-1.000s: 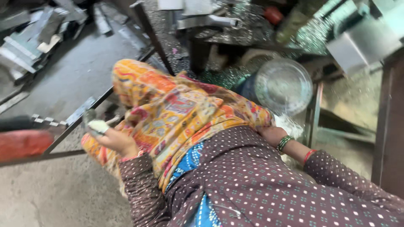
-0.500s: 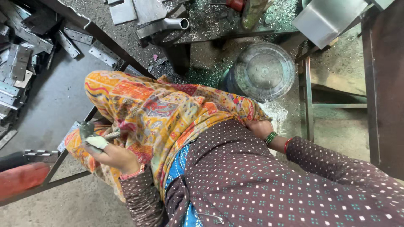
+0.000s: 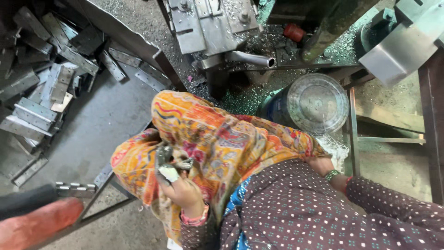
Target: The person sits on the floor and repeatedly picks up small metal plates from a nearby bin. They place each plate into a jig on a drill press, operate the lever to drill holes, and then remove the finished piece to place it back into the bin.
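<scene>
My left hand (image 3: 185,190) is raised over my lap and grips a small grey metal part (image 3: 165,159) between thumb and fingers. One fingertip (image 3: 169,173) is wrapped in white. The hand rests against an orange patterned cloth (image 3: 217,139) that covers my lap. My right hand (image 3: 321,164), with a green bangle (image 3: 331,175) at the wrist, lies at the right edge of that cloth. Its fingers are tucked behind the fabric. Both arms wear dark dotted sleeves (image 3: 296,208).
Several flat metal hinge plates (image 3: 41,92) lie heaped on the floor at left. A metal machine bed (image 3: 208,23) strewn with shavings stands ahead. A blue drum with a clear lid (image 3: 319,103) sits beside a metal frame (image 3: 354,134). A red cylinder (image 3: 37,227) lies at bottom left.
The view has tilted down and left, so the plate pile shows more. My left hand has drawn the metal part in against the cloth. My right hand has stayed at the cloth's edge.
</scene>
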